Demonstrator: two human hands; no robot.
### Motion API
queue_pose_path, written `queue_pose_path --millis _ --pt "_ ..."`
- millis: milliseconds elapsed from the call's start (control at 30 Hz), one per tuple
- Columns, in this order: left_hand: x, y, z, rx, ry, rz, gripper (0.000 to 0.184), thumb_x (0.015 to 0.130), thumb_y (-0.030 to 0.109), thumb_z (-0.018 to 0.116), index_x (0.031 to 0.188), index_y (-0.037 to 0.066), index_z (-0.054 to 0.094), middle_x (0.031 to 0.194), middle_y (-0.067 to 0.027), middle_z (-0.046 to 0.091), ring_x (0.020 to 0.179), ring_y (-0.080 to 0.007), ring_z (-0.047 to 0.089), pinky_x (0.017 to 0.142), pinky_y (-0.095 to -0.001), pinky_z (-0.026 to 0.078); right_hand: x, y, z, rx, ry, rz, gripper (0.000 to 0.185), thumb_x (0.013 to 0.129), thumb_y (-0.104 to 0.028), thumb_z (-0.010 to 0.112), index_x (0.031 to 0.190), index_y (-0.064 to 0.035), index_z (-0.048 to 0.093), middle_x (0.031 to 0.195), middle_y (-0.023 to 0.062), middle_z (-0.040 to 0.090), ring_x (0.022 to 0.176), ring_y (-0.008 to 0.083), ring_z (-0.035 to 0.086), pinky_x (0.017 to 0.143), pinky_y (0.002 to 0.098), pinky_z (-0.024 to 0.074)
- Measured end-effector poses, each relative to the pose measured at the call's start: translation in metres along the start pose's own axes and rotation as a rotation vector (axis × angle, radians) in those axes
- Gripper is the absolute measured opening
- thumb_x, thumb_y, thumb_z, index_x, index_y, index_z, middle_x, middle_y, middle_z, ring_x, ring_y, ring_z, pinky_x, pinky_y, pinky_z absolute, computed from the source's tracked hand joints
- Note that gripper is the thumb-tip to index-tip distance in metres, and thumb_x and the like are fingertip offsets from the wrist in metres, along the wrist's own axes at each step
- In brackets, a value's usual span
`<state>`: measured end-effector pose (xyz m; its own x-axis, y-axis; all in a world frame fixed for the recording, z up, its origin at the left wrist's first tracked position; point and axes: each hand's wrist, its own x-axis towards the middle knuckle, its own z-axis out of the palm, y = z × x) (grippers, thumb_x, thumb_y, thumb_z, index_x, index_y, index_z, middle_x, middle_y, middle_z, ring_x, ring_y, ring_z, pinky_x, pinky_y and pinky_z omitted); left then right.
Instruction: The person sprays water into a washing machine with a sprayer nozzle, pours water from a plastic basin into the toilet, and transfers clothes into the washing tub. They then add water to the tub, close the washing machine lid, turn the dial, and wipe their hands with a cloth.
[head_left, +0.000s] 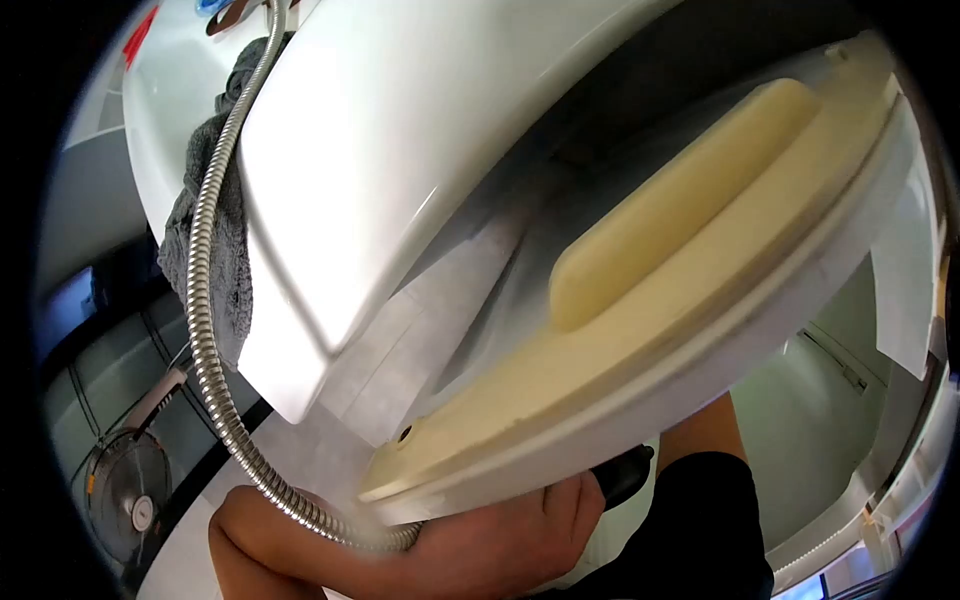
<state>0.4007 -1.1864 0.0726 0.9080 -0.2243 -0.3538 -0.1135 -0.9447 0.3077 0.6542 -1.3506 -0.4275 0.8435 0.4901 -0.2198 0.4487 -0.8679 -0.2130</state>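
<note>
A hand, which looks like my left hand point(500, 545), is at the bottom centre, its fingers curled round a black object point(622, 476) that shows only in part. The ribbed metal hose point(205, 300) loops down from the top left and ends against this hand. Just above it, a cream curved board point(640, 330) with a raised, rounded yellowish pad point(685, 205) slants across the view and hides part of the fingers. My right hand does not show. Bare skin point(700, 430) beside black cloth point(705, 510) passes behind the board; whether arm or leg is unclear.
A glossy white curved fixture point(350, 150) fills the upper left, with a dark grey towel point(215, 230) over its edge. At the lower left stands a round fan-like object point(130, 495). Grey floor tiles point(390, 360) show between fixture and board.
</note>
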Motion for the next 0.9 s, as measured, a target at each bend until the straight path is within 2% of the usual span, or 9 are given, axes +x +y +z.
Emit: queue_pose_path --millis 267,367,467,567,633,700,800,867,900 --pt "0.008 -0.003 0.0 -0.01 -0.064 0.028 0.02 0.068 0.013 0.062 0.085 0.003 0.058 0.063 0.0002 0.045 0.053 -0.01 0.048 0.037 -0.0212 0.037 -0.007 0.029 0.004 0.17 0.036 0.105 0.022 0.086 -0.024 0.052 0.094 -0.0047 0.059 0.095 0.0198 0.061 0.085 0.0362 0.06 0.075 0.0441 0.0483" --pt "0.008 -0.001 0.003 -0.027 -0.04 0.008 0.022 0.068 0.013 0.062 0.086 0.002 0.057 0.063 0.0001 0.045 0.053 -0.0101 0.048 0.036 -0.0218 0.036 -0.034 0.057 0.007 0.345 0.059 0.187 0.024 0.086 -0.025 0.052 0.09 -0.0017 0.057 0.087 0.022 0.061 0.081 0.0368 0.06 0.072 0.0439 0.0473" --pt "0.001 0.0 0.01 0.022 -0.057 0.035 0.02 0.069 0.012 0.062 0.086 0.002 0.056 0.064 -0.0003 0.045 0.054 -0.0104 0.049 0.036 -0.0224 0.037 -0.067 0.101 0.057 0.566 0.12 0.14 0.02 0.086 -0.021 0.052 0.086 -0.0006 0.056 0.082 0.021 0.06 0.077 0.036 0.059 0.068 0.0436 0.0463" --pt "0.003 0.002 0.006 0.007 -0.082 0.012 0.021 0.07 0.014 0.061 0.086 0.003 0.054 0.066 -0.0016 0.046 0.056 -0.0109 0.05 0.037 -0.023 0.038 -0.097 0.088 0.023 0.769 0.05 0.22 0.021 0.089 -0.02 0.05 0.082 -0.0008 0.055 0.083 0.0216 0.059 0.074 0.0356 0.057 0.064 0.042 0.0456" --pt "0.003 0.003 0.007 0.05 -0.035 0.025 0.015 0.069 0.012 0.06 0.079 0.006 0.051 0.064 0.0002 0.045 0.057 -0.0096 0.05 0.037 -0.022 0.039 -0.109 0.085 0.009 0.846 -0.007 0.123 0.029 0.093 -0.022 0.04 0.072 -0.0051 0.05 0.057 0.004 0.047 0.052 0.0124 0.046 0.05 0.0286 0.0397" --pt "0.002 0.003 0.009 0.059 0.004 0.025 0.012 0.069 0.011 0.059 0.077 0.007 0.05 0.064 0.0002 0.045 0.057 -0.0099 0.052 0.038 -0.0223 0.041 -0.12 0.031 -0.061 1.338 -0.169 0.436 0.033 0.093 -0.024 0.041 0.068 -0.0052 0.051 0.057 0.0034 0.048 0.051 0.0117 0.046 0.049 0.0285 0.0394" --pt "0.003 0.004 0.01 -0.019 0.019 0.017 0.018 0.072 0.014 0.061 0.081 0.006 0.049 0.068 -0.0036 0.05 0.058 -0.0156 0.057 0.042 -0.028 0.045 -0.129 0.012 -0.104 1.38 -0.197 0.436 0.034 0.091 -0.025 0.049 0.068 -0.0014 0.057 0.061 0.0045 0.055 0.054 0.0122 0.051 0.051 0.0281 0.0436" --pt "0.001 0.006 0.009 -0.11 -0.024 0.001 0.03 0.076 0.022 0.067 0.087 0.004 0.047 0.072 -0.0077 0.053 0.06 -0.0234 0.06 0.046 -0.0359 0.047 -0.143 0.008 -0.128 1.031 -0.141 0.441 0.027 0.087 -0.022 0.056 0.073 -0.0001 0.063 0.066 0.0057 0.061 0.059 0.0124 0.056 0.056 0.027 0.047" --pt "-0.002 0.008 0.009 -0.107 -0.013 0.019 0.03 0.076 0.022 0.068 0.087 0.004 0.047 0.072 -0.008 0.053 0.06 -0.0235 0.06 0.046 -0.0358 0.048 -0.147 0.006 -0.138 0.855 -0.121 0.442 0.024 0.085 -0.02 0.06 0.075 0.0005 0.066 0.068 0.0063 0.063 0.061 0.0125 0.058 0.058 0.0265 0.0488"
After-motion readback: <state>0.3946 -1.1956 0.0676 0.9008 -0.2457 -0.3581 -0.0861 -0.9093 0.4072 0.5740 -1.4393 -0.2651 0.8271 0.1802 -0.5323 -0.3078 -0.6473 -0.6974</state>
